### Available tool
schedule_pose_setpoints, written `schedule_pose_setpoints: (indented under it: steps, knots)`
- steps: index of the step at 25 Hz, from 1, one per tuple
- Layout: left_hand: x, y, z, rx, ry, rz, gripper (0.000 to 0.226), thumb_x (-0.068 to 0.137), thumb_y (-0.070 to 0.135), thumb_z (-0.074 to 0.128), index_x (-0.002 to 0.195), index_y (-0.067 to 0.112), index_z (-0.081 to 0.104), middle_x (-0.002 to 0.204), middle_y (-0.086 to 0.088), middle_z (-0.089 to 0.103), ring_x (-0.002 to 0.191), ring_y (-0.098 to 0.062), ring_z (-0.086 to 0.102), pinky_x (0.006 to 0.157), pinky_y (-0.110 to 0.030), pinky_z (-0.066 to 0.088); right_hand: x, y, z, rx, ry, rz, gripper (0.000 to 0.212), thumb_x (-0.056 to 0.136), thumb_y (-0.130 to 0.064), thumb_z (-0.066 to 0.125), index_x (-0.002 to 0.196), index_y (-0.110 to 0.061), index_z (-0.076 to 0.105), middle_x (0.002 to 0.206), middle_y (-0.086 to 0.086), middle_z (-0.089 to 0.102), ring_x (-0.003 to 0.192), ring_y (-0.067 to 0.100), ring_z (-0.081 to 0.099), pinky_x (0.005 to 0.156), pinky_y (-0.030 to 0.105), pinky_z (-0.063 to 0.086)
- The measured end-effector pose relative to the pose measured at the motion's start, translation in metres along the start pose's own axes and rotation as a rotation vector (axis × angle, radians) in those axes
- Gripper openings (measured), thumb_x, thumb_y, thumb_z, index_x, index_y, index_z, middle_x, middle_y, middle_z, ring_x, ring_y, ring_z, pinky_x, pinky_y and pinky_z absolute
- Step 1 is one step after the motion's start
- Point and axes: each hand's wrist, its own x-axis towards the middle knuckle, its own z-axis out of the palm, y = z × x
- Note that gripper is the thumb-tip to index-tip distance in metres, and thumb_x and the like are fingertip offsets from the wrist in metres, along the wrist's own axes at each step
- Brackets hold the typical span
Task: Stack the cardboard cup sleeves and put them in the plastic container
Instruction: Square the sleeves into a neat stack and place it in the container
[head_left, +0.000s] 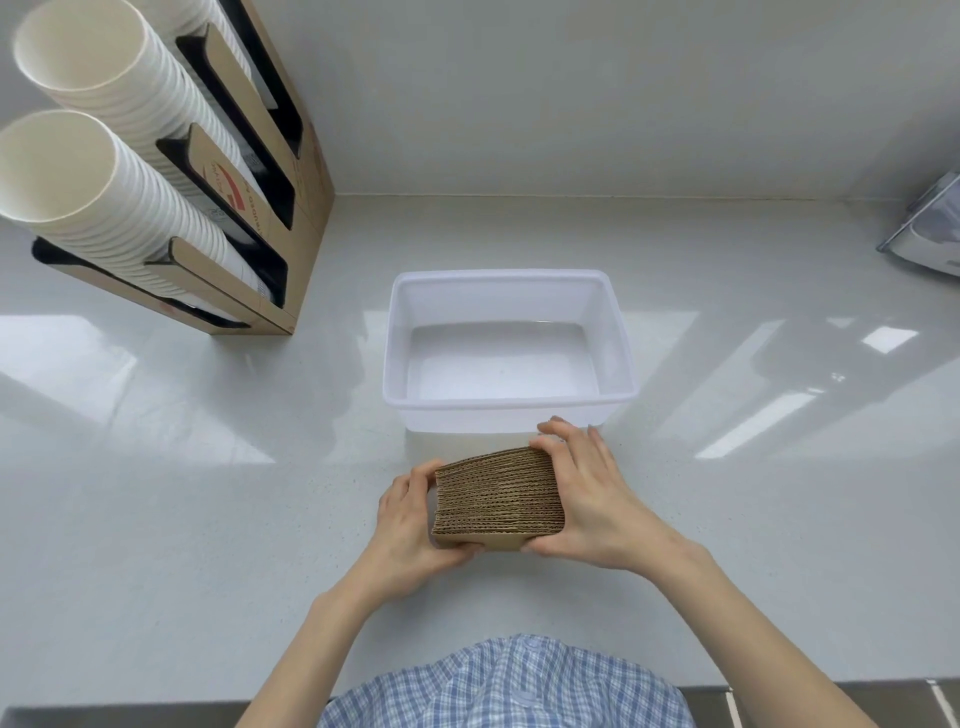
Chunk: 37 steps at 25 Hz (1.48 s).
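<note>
A thick stack of brown corrugated cardboard cup sleeves (498, 499) is held between both hands just above the white counter, its layered edges facing me. My left hand (410, 525) grips the stack's left end, thumb under the near edge. My right hand (587, 493) clasps the right end, fingers curled over the far top corner. Directly behind the stack stands the translucent white plastic container (618, 364), open-topped, with nothing inside. Its near wall is a short gap beyond my right fingertips.
At the back left a cardboard cup dispenser (306, 208) holds two long stacks of white paper cups (124, 171) angled toward me. A silvery object (930, 228) sits at the far right edge. The counter's front edge runs below my arms.
</note>
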Motion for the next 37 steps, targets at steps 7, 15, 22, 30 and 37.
schedule_pose_setpoints:
  steps: [7,15,22,30,37]
  knots:
    - [0.001,0.000,-0.001,0.053,-0.025,0.005,0.097,0.045,0.059,0.054,0.128,0.015,0.029,0.120,-0.002,0.045,0.117,-0.018,0.037,0.106,-0.035,0.024,0.015,-0.015,-0.001,-0.224,-0.076,-0.081,0.080,0.069,-0.045,0.063,0.133,-0.010,0.029,0.128,0.009,0.041,0.126,0.023,0.034,0.116,0.042,-0.005]
    - [-0.001,0.009,-0.009,-0.079,-0.052,0.046,0.079,0.048,0.048,0.062,0.119,0.024,0.038,0.103,0.031,0.047,0.102,0.017,0.044,0.110,-0.036,0.028,0.014,-0.020,0.004,-0.082,-0.065,-0.032,0.077,0.062,-0.053,0.057,0.127,-0.017,0.036,0.119,0.002,0.048,0.112,0.020,0.045,0.096,0.030,0.030]
    - [-0.004,0.028,-0.039,-0.336,-0.068,0.057,0.072,0.051,0.046,0.069,0.113,0.053,0.036,0.118,0.030,0.050,0.107,0.021,0.045,0.088,0.002,0.033,0.007,-0.026,-0.019,0.400,-0.048,0.159,0.063,0.065,-0.037,0.072,0.119,-0.025,0.040,0.111,-0.006,0.053,0.100,0.012,0.052,0.081,0.025,0.043]
    - [0.006,0.056,-0.082,-0.509,0.020,0.125,0.042,0.060,0.049,0.060,0.102,0.046,0.054,0.098,0.033,0.065,0.096,0.006,0.060,0.082,-0.010,0.047,0.015,-0.040,-0.055,0.927,-0.103,0.294,0.058,0.058,-0.042,0.069,0.110,-0.027,0.048,0.101,-0.012,0.061,0.085,0.002,0.062,0.065,0.017,0.047]
    - [0.048,0.065,-0.114,-0.514,0.223,0.103,0.020,0.083,0.036,0.050,0.100,0.032,0.059,0.105,0.015,0.065,0.101,-0.008,0.062,0.096,-0.028,0.047,0.058,-0.040,-0.086,1.218,-0.050,0.294,0.061,0.065,-0.044,0.064,0.115,-0.010,0.055,0.096,-0.002,0.066,0.084,0.011,0.064,0.072,0.024,0.049]
